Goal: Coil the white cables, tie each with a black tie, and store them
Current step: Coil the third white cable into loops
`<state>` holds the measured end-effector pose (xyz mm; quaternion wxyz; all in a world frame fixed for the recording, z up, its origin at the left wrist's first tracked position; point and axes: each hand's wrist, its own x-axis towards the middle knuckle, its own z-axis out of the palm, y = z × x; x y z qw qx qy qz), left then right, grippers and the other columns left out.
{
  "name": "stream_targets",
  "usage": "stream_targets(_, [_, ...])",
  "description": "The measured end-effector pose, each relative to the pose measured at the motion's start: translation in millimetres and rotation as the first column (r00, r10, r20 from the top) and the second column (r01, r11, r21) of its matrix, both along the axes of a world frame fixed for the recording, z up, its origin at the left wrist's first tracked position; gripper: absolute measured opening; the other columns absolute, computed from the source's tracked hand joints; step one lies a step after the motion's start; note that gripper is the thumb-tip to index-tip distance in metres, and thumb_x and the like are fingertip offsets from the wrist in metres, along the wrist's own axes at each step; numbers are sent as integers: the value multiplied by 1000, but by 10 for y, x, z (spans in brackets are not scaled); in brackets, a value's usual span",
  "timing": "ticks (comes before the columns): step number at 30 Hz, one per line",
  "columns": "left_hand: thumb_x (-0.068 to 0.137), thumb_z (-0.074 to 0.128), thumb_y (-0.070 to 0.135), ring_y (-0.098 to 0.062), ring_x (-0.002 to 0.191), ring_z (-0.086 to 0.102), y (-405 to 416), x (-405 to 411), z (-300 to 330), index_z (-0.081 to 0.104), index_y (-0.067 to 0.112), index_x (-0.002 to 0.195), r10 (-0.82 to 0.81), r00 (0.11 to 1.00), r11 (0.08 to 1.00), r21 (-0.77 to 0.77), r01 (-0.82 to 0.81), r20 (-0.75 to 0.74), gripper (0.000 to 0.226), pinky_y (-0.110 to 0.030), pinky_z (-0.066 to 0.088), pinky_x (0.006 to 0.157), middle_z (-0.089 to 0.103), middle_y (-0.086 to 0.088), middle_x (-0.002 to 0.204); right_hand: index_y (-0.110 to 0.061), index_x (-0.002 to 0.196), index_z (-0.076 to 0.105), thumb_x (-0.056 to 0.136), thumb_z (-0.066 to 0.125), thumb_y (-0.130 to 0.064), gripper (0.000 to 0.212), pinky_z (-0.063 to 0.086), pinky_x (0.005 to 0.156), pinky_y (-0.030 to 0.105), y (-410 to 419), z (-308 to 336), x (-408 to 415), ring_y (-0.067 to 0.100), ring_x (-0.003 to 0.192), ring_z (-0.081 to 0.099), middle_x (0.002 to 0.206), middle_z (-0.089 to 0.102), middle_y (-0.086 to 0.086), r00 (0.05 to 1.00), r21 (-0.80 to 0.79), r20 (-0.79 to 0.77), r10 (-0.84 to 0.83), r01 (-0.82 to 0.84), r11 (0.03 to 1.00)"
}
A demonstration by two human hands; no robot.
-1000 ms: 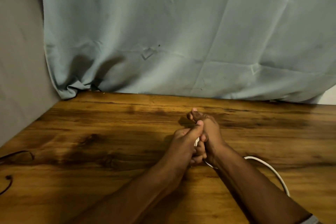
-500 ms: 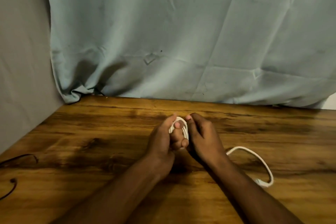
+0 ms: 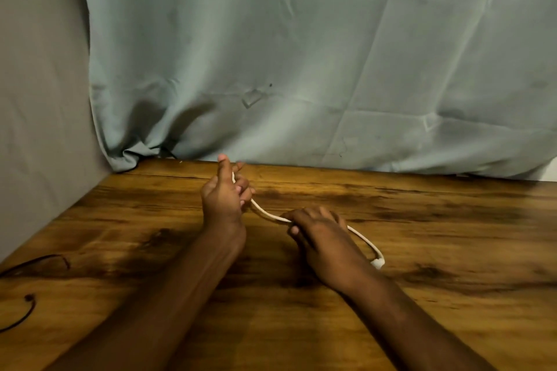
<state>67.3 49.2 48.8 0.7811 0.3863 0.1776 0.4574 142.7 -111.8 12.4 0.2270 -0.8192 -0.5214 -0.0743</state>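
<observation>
Left hand seemingly curls around the white cable; right hand pinches it

cable: white cable, thin, uncoiled, stretched between both hands
plug end: white, resting on table at right

Left hand raised at frame centre, fingers curled and pinching, index finger up, right hand lower right of it, fingers curled, both forearms bare
</observation>
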Motion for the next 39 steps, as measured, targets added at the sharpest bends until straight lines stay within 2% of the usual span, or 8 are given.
stream_targets(6, [108,39,25,-2,42,32,-13,11,-41,42,17,78,52,999,968,246,-46,-16,31,-21,27,50,39,12,49,-39,130,65,106,54,-23,31,46,85,32,17,51,-72,8,109,52,118,64,-13,996,33,4,88,-88,996])
stream_targets(11, [105,50,25,-1,56,48,-99,60,-204,56,28,116,40,989,870,492,37,-145,13,-17,40,53,48,7,67,-32,133,66,97,56,-13,42,45,87,36,-22,140,-106,12,111,53,117,65,-9,978,-16,149,147,-146,989])
stream_targets(14, [100,54,41,-10,60,57,-163,52,-289,61,48,96,164,955,761,648,38,-248,11,-36,51,59,59,7,67,-31,129,67,89,69,-9,46,46,82,38,-34,121,-117,14,107,54,115,65,-10,954,12,263,147,-155,988])
stream_targets(17, [94,47,59,-25,70,65,-184,41,-321,58,22,85,266,888,665,738,112,-375,40,-49,54,73,67,-3,72,-32,118,69,92,72,-24,27,43,77,36,-42,132,-105,11,101,56,113,65,-13,950,192,287,120,-180,965])
stream_targets(21, [95,51,52,-20,92,67,-248,45,-340,66,16,97,47,860,732,603,316,-508,39,-41,52,89,74,-9,97,-27,103,72,99,67,-30,8,33,79,34,-91,176,-48,13,95,55,101,65,-11,936,303,348,63,-175,937])
stream_targets(26, [108,39,24,-13,49,46,-399,-29,-226,55,10,85,-333,812,697,455,554,-479,31,-23,35,46,52,-3,57,-24,105,71,100,62,-32,13,39,88,41,-188,238,-1,10,98,57,101,66,-15,979,424,200,33,-116,898])
stream_targets(29, [107,36,18,-6,43,37,-477,-70,-171,49,14,80,-472,765,671,384,635,-439,30,-26,26,50,45,6,53,-27,105,70,99,64,-36,12,39,90,41,-212,245,35,6,102,57,103,65,-19,992,465,113,58,-104,879])
stream_targets(39, [92,52,53,-5,39,19,-582,-140,-95,62,11,91,-723,628,607,168,776,-287,43,-24,31,57,29,8,46,-21,106,72,97,62,-37,21,55,83,42,-171,185,145,14,103,64,107,63,-10,961,506,-164,221,-111,855])
